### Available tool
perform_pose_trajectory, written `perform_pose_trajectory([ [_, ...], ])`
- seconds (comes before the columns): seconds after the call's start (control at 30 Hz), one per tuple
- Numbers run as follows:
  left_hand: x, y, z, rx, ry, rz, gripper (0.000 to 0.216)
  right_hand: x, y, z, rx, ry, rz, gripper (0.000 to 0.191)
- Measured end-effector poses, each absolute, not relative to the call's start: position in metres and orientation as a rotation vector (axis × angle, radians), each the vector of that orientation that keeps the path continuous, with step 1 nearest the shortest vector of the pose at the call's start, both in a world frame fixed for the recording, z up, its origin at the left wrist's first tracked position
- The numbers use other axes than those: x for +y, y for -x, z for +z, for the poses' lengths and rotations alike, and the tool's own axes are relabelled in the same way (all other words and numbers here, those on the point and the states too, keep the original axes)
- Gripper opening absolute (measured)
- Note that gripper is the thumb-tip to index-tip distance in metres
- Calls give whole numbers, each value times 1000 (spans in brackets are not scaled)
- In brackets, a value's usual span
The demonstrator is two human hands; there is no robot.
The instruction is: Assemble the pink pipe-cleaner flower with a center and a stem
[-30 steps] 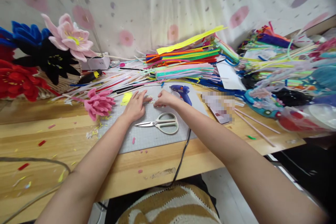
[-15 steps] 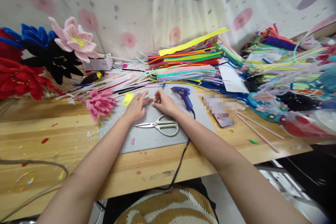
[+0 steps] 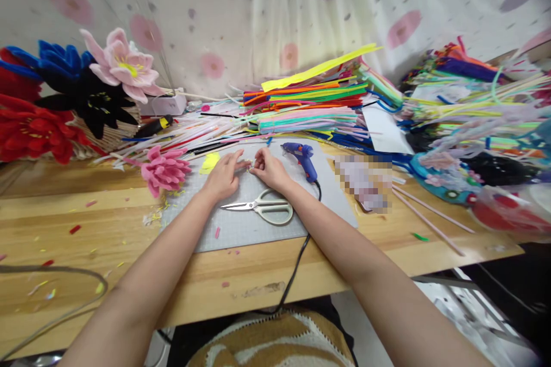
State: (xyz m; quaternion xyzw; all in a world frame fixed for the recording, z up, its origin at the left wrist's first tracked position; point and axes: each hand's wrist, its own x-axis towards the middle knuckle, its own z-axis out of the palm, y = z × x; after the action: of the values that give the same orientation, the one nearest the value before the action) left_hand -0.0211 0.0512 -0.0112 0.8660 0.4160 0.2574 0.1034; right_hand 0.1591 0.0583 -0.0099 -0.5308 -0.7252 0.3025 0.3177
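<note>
My left hand (image 3: 224, 175) and my right hand (image 3: 267, 169) meet over the far part of a grey cutting mat (image 3: 241, 223). Their fingertips pinch a tiny yellowish piece (image 3: 249, 167) between them; it is too small to name. White-handled scissors (image 3: 264, 206) lie on the mat just in front of both hands. A blue glue gun (image 3: 301, 156) rests to the right of my right hand, its black cord (image 3: 297, 264) running off the table's front edge. A pink fuzzy flower (image 3: 164, 171) lies left of my left hand.
Stacks of coloured pipe cleaners (image 3: 310, 106) fill the back of the wooden table (image 3: 86, 241). Red, black, blue and pink flowers (image 3: 69, 97) sit in a basket at far left. A grey cable (image 3: 51, 275) loops at the near left. Craft clutter (image 3: 473, 132) crowds the right.
My hands have drawn closer together, the right one shifting slightly left toward the left hand. The view has drifted a little to the left.
</note>
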Motion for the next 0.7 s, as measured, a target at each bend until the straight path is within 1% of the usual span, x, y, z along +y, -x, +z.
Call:
perform_pose_trajectory([
  [0.17, 51, 21, -11, 1224, -2533, 748, 81, 56, -162, -8, -1904, 1340, 789, 31],
  [0.4, 49, 21, -8, 1225, -2471, 778, 83, 53, -162, -7, -1920, 1295, 705, 27],
  [0.57, 49, 21, -7, 1272, -2438, 824, 82, 52, -165, -6, -1969, 1305, 594, 38],
  [0.7, 48, 21, -7, 1296, -2441, 827, 80, 50, -167, -4, -2058, 1291, 515, 38],
])
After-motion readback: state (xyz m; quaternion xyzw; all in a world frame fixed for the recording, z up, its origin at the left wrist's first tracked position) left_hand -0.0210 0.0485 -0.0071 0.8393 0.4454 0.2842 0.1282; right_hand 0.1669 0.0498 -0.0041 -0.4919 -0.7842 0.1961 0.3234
